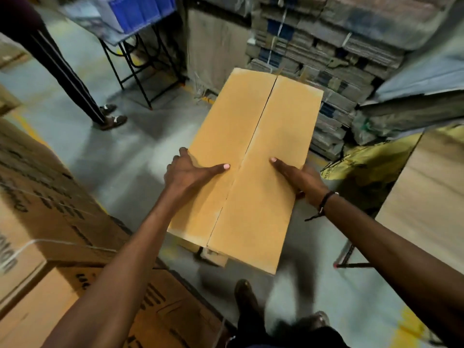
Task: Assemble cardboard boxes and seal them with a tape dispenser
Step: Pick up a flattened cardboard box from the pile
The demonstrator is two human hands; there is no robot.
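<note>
A long, narrow cardboard box (251,162) is held in the air in front of the person, above a grey concrete floor (130,156). Its long axis runs away from the person, leaning a little to the right at the far end. The face turned up shows two closed flaps meeting at a dark seam that runs the full length of the box; no tape shows on it.

The left hand (190,169) clasps the left edge of the box near the middle: its thumb lies flat across the left flap, pointing at the seam, and the fingers curl over the side. The right hand (298,179) holds the right edge the same way, thumb flat on the right flap and fingers wrapped under the edge, mostly hidden. A dark cord bracelet (324,204) is on the right wrist.

To the left stand large printed cartons (50,202), closed and strapped. Behind the box rise bundled stacks of flattened cardboard (326,61). A blue plastic crate (140,8) sits on a black metal stand at the top left; its contents cannot be made out. Another person's legs (75,79) stand at the upper left.
</note>
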